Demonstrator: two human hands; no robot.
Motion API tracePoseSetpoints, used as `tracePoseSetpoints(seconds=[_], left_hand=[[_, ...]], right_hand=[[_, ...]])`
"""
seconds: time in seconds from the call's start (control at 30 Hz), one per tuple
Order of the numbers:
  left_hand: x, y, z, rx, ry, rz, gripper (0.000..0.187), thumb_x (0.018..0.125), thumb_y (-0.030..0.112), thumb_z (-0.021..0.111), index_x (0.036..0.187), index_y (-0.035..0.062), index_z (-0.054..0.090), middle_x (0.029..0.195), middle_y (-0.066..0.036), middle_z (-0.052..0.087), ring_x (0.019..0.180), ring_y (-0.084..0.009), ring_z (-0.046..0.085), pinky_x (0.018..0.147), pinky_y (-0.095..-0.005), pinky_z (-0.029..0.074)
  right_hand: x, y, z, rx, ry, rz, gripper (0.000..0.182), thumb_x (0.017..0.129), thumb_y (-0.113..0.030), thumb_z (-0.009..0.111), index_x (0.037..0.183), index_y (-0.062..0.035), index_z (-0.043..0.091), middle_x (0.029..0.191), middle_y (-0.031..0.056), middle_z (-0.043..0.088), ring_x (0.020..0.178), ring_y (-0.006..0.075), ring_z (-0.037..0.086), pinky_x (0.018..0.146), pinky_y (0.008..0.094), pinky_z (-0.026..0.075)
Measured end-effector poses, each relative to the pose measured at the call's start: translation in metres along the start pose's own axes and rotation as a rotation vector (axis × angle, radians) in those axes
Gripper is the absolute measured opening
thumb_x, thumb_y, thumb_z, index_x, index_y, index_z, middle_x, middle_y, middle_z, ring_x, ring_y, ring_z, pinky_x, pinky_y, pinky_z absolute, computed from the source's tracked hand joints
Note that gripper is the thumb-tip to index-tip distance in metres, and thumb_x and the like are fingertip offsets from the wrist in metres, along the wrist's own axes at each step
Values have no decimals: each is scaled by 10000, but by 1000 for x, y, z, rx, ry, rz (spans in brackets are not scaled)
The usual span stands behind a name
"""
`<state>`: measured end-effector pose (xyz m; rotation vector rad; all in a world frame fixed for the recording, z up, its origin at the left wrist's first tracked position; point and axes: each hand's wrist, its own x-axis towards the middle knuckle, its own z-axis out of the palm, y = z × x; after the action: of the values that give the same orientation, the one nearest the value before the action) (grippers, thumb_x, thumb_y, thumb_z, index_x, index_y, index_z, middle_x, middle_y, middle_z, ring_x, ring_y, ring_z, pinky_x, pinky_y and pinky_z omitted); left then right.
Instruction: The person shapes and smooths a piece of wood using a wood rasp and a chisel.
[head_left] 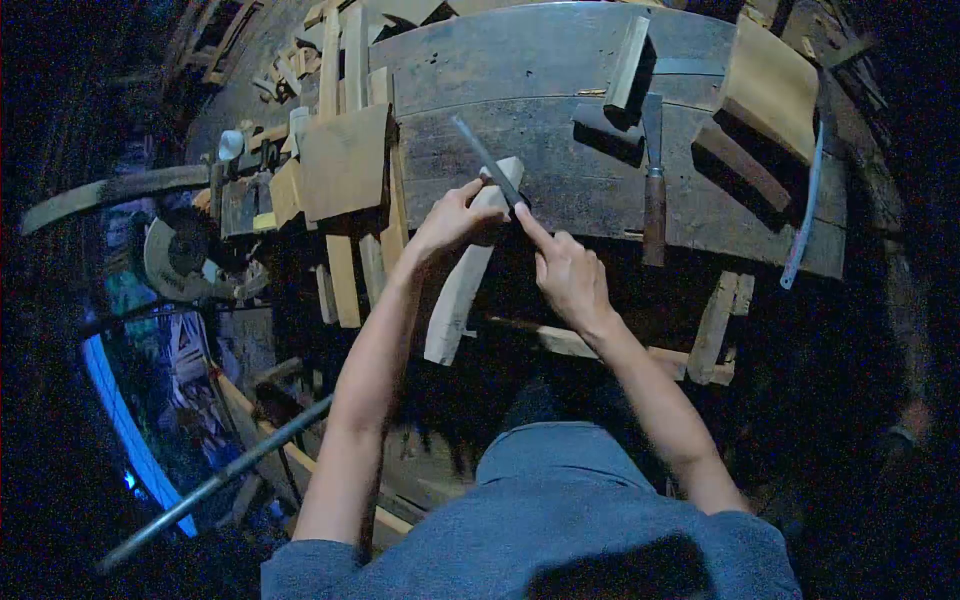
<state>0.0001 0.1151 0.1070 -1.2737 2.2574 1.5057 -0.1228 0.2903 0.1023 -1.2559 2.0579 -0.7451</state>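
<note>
A pale, slightly curved piece of wood (462,290) sticks out over the near edge of the workbench, its far end on the top. My left hand (455,220) is closed around it near that edge, thumb and fingers on its sides. A long, narrow metal file (484,158) lies slantwise across the wood's far end, its tip up and to the left. My right hand (573,275) is wrapped around the file's near end, the index finger stretched along it. The file's handle is hidden in my palm.
On the workbench (470,60) lie a wooden-handled chisel (654,200), several wood blocks (770,85) and a thin blue strip (803,210) at the right edge. A square board (345,165) and upright slats stand left. A metal pipe (215,485) slants at lower left.
</note>
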Motion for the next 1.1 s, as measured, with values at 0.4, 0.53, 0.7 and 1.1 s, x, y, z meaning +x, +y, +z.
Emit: tracePoseSetpoints(seconds=[0.4,0.53,0.7,1.1], left_hand=[[28,-9,-32,258,-243,110,617,748,465,633,1224,75,589,1050,-158,669,974,-271,634,875,-366,470],[20,5,-32,449,-246,53,731,725,538,634,1286,78,546,1078,-161,663,1007,-302,634,901,-382,465],[22,4,-31,554,-254,53,709,715,580,630,1280,158,558,1121,-186,647,1043,-364,617,911,-423,474],[30,4,-20,697,-199,70,697,686,616,634,1177,122,612,1104,-185,647,1062,-358,603,900,-465,475]], right_hand=[[25,-19,29,-88,103,103,580,866,-89,492,1396,-306,404,822,224,610,746,424,614,685,517,500],[15,-23,37,-59,140,109,583,874,-119,497,1410,-314,376,838,244,617,767,430,621,699,527,503],[1,-25,41,-8,171,127,547,871,-136,503,1388,-292,415,842,242,630,763,435,629,689,542,503],[17,-17,50,85,241,242,480,907,-163,435,1375,-267,443,801,264,627,762,451,622,701,541,497]])
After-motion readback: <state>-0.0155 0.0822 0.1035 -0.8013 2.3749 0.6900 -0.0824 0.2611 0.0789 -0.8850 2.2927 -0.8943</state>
